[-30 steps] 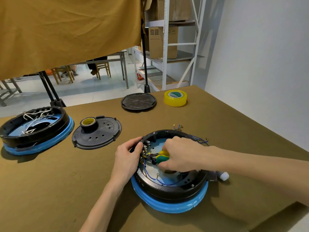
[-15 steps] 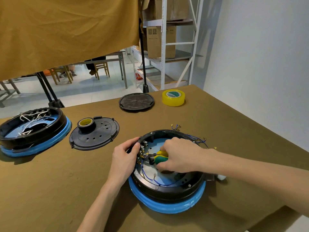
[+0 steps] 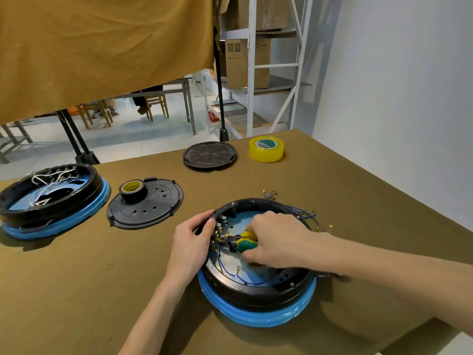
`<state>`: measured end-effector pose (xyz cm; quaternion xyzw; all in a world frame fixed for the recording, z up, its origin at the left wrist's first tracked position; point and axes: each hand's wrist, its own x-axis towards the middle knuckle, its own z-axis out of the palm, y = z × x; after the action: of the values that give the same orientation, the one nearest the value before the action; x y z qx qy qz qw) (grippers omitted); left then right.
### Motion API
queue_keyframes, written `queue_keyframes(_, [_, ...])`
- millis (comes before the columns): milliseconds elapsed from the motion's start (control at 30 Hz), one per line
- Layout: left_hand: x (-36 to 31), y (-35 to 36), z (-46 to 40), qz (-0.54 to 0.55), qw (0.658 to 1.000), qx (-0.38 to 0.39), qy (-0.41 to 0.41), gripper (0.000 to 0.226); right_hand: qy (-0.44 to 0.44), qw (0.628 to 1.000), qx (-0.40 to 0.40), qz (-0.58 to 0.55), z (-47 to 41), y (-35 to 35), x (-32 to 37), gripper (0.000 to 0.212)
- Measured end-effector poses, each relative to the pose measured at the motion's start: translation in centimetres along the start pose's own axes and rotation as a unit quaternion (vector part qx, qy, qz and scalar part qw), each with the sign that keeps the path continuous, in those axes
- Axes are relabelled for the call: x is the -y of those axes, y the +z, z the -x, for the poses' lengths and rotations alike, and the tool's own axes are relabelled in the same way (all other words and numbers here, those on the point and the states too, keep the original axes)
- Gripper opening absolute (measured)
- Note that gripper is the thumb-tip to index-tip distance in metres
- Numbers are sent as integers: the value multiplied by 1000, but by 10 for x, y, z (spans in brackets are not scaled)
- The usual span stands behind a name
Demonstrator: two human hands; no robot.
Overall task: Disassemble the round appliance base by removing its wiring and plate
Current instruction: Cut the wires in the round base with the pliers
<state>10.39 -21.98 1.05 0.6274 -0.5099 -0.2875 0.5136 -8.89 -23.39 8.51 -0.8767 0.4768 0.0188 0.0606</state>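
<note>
The round appliance base [image 3: 256, 293], black with a blue ring underneath, lies open side up in front of me. My left hand [image 3: 190, 243] grips its left rim beside a row of metal terminals [image 3: 217, 233]. Inside the base, my right hand [image 3: 276, 242] is closed on pliers with yellow and green handles [image 3: 245, 243], their jaws pointing at the terminals. Blue wires [image 3: 230, 274] with ring lugs curl over the pale inner plate. More blue wire pieces [image 3: 307, 215] lie on the table behind the base.
A second base with white wires [image 3: 51, 201] sits at the far left. A black perforated plate [image 3: 153, 208] carries a roll of black tape [image 3: 133, 190]. Another black disc [image 3: 210, 155] and a yellow tape roll [image 3: 266, 148] lie at the back. The table edge runs along the right.
Both hands stay at the base; the view has shifted slightly and the plier jaws remain at the terminal row.
</note>
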Motion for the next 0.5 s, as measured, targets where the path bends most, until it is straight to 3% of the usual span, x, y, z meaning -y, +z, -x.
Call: queue_keyframes(500, [1,-2,2,1,1000,5,-1,32,-9,999,-2,31,-1,-2,5,42])
